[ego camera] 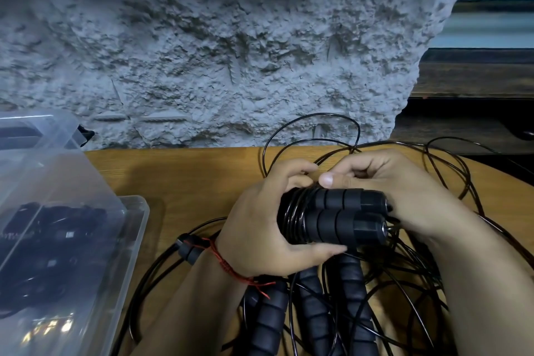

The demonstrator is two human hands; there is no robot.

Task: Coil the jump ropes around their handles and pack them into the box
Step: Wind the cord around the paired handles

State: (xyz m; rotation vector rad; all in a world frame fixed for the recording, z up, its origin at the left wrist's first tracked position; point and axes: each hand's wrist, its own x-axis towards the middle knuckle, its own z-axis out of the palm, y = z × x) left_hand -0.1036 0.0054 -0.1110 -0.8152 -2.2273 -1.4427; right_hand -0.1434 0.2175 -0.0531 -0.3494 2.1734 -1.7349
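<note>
a person's two bare hands work over a wooden table (173, 176), seen from above and close.

the left hand (260, 222) and the right hand (410, 193) together hold a pair of black foam handles (341, 218) of one jump rope. the handles lie side by side, level, raised above the table, with their capped ends pointing right. the left hand's fingers curl around the left end of the pair, thumb underneath, gripping it where thin black cord (291, 211) is wound around both handles in several tight turns. the right hand wraps over the capped end, its thumb pressed flat on top of the upper handle, fingers curled behind it.

a red thread bracelet (228, 264) circles the left wrist.

below the hands, loose jump ropes (404, 283) lie in a tangled heap of thin black cord on the table. three more foam handles (312, 306) lie among them, pointing toward the viewer, and another handle (187, 248) shows just left of the left wrist. loops of cord rise behind the hands toward the wall.

at far left, well apart from the hands, a clear plastic box (138, 211) rests on the table with its lid (43, 153) tilted up and open. dark shapes show inside, too blurred to name.

a rough grey wall (231, 52) fills the background.
</note>
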